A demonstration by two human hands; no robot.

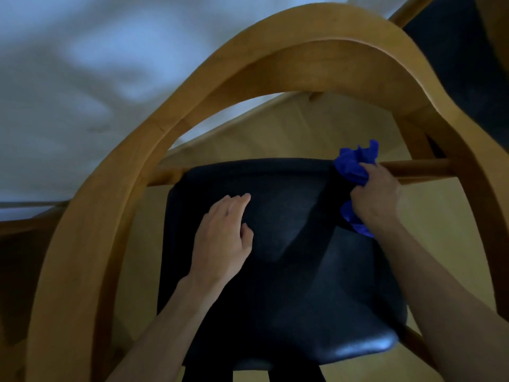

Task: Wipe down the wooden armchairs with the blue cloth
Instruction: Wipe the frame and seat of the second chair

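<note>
Dark seat (289,271) fills the lower middle – left hand (223,238) rests flat on it, fingers straight, while right hand (374,197) clamps the bunched blue cloth (355,164) against the armchair's wooden rail (418,168), mid-wipe; next probably a slide rightward along it.

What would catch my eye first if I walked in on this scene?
Probably the bright blue cloth, bunched in the right hand at the far right corner of the dark seat cushion, beside a wooden rail. Next, the curved wooden armchair back arching over everything, and the left hand resting flat on the cushion, fingers straight.
</note>
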